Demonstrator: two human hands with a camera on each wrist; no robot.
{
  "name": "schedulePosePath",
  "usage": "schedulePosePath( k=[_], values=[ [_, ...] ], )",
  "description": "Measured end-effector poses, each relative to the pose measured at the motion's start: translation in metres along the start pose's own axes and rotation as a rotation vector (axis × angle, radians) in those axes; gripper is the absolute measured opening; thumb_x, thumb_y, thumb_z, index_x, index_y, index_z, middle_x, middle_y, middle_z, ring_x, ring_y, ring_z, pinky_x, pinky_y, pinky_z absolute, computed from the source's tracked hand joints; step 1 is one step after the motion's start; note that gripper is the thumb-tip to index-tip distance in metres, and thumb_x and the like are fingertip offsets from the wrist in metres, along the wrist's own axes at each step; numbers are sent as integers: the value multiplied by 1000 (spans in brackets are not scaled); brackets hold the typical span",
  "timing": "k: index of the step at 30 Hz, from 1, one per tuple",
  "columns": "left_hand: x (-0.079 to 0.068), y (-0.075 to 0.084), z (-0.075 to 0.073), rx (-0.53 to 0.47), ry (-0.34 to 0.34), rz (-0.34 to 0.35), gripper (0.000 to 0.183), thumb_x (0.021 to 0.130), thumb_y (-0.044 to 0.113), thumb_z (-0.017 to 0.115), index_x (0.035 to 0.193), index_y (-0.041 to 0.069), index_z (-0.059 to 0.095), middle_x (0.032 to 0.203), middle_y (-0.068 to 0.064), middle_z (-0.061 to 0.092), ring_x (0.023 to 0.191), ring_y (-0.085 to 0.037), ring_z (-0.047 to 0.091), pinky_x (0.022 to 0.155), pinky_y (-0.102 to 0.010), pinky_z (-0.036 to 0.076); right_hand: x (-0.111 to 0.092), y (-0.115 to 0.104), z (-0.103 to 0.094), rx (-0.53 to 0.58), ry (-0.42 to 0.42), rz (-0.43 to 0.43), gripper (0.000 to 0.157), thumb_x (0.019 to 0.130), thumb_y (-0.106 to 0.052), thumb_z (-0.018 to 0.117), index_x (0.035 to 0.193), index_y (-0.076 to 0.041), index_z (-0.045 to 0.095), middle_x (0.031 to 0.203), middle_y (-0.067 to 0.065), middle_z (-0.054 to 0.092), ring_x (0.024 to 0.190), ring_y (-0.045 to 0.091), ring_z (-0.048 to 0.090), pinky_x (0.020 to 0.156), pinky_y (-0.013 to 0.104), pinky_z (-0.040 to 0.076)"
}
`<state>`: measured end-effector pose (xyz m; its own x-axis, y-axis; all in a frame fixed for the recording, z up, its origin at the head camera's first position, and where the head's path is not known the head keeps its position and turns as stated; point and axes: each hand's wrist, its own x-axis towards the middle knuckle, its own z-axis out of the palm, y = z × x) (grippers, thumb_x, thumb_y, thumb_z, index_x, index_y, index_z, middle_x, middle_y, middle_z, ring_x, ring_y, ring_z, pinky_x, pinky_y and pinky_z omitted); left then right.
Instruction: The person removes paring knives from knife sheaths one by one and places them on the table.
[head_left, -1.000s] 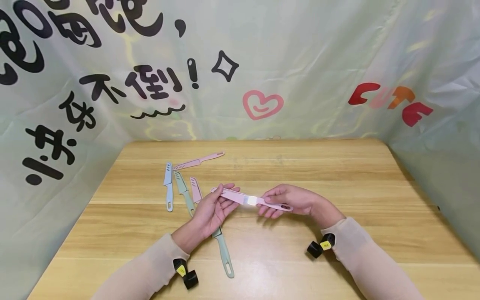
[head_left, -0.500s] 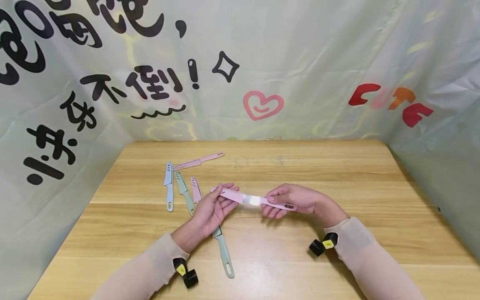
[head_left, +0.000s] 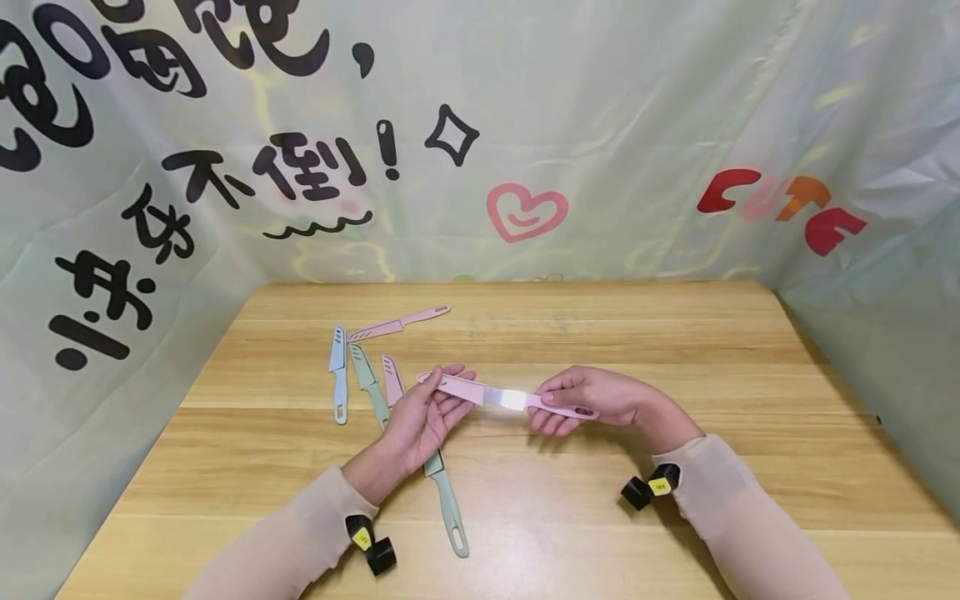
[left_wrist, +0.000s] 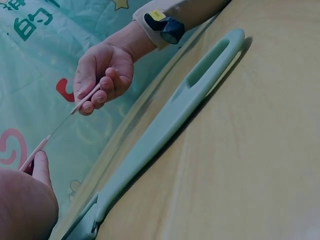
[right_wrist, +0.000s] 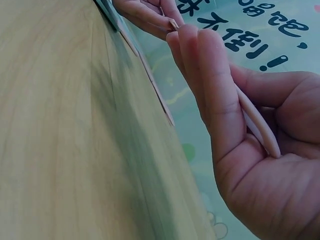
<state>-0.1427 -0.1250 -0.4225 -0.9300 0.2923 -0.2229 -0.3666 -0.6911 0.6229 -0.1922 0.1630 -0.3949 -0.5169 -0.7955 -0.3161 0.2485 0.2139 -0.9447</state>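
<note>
Above the middle of the table, a pink knife (head_left: 555, 407) is partly drawn from its pink sheath (head_left: 461, 389), with a bright strip of blade (head_left: 504, 398) bare between them. My left hand (head_left: 420, 425) pinches the sheath near its tip, between thumb and fingers. The knife's handle is gripped by my right hand (head_left: 592, 398); in the right wrist view the handle (right_wrist: 260, 122) lies between thumb and fingers. Below my left hand a green sheathed knife (head_left: 447, 508) lies on the table, its upper part hidden by that hand; its slotted handle (left_wrist: 165, 115) fills the left wrist view.
Left of my hands lie a blue sheathed knife (head_left: 339, 375), another green knife (head_left: 367, 379), a pink piece (head_left: 392, 379) partly covered by my left hand, and a pink sheathed knife (head_left: 401, 322) farther back. A printed curtain (head_left: 615, 125) stands behind the wooden table (head_left: 675, 325).
My right hand has moved slightly right with the knife handle, and more blade shows out of the sheath. My left hand has stayed nearly still.
</note>
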Motion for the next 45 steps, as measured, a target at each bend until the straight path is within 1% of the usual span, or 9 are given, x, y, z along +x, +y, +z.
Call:
schedulePosePath(
  k=[5, 10, 16, 20, 25, 29, 35, 40, 45],
  values=[
    [1, 2, -1, -10, 12, 13, 44, 109, 27, 30, 140, -3, 39, 149, -29, 33, 136, -38, 38, 103, -39, 46, -2, 0, -3, -11, 15, -1, 35, 103, -14, 50, 119, 16, 56, 109, 28, 65, 93, 30, 67, 85, 43, 57],
    [2, 2, -1, -7, 27, 26, 42, 109, 27, 30, 137, -3, 41, 147, -29, 36, 135, -38, 39, 103, -39, 46, -3, 0, -5, -18, 16, -5, 36, 102, -14, 52, 120, 17, 55, 110, 28, 65, 94, 31, 67, 85, 43, 57],
    [3, 3, -2, -17, 33, 29, 41, 109, 27, 31, 134, -3, 43, 148, -29, 35, 135, -38, 40, 103, -38, 46, -5, 0, -7, -24, 5, -11, 38, 103, -13, 49, 122, 20, 51, 108, 25, 67, 94, 32, 67, 84, 41, 58],
    [3, 3, -2, -21, 36, 37, 40, 109, 27, 32, 133, -3, 44, 146, -29, 38, 133, -37, 43, 103, -39, 46, -6, 0, -9, -31, 2, -11, 38, 103, -12, 48, 123, 21, 51, 108, 24, 67, 93, 30, 67, 83, 39, 58],
    [3, 4, -3, -28, 48, 43, 40, 108, 27, 34, 132, -3, 46, 145, -28, 40, 131, -37, 45, 103, -39, 46, -7, -1, -10, -42, -3, -16, 38, 103, -13, 49, 123, 20, 51, 109, 27, 66, 93, 30, 67, 83, 39, 58],
    [4, 5, -3, -28, 44, 45, 40, 108, 27, 34, 132, -3, 46, 147, -29, 35, 133, -37, 43, 103, -39, 46, -8, -1, -12, -43, -5, -19, 36, 103, -12, 48, 121, 19, 53, 109, 29, 65, 92, 29, 68, 82, 38, 59],
    [4, 5, -3, -20, 52, 51, 39, 108, 26, 34, 132, -2, 47, 134, -24, 54, 131, -36, 46, 103, -39, 46, -11, -3, -12, -57, 9, -10, 36, 103, -12, 47, 121, 18, 54, 108, 26, 66, 91, 28, 68, 82, 39, 59],
    [5, 5, -3, -24, 57, 59, 38, 108, 27, 34, 129, -1, 50, 135, -25, 53, 133, -37, 43, 103, -39, 46, -12, -5, -13, -67, 14, -2, 38, 104, -15, 47, 123, 18, 53, 108, 27, 66, 92, 30, 68, 82, 40, 58],
    [6, 6, -4, -31, 53, 59, 38, 108, 27, 34, 128, -1, 50, 131, -23, 57, 134, -37, 42, 103, -39, 46, -13, -5, -15, -71, 0, -12, 39, 104, -15, 47, 123, 19, 51, 108, 28, 65, 92, 29, 67, 82, 39, 59]
  ],
)
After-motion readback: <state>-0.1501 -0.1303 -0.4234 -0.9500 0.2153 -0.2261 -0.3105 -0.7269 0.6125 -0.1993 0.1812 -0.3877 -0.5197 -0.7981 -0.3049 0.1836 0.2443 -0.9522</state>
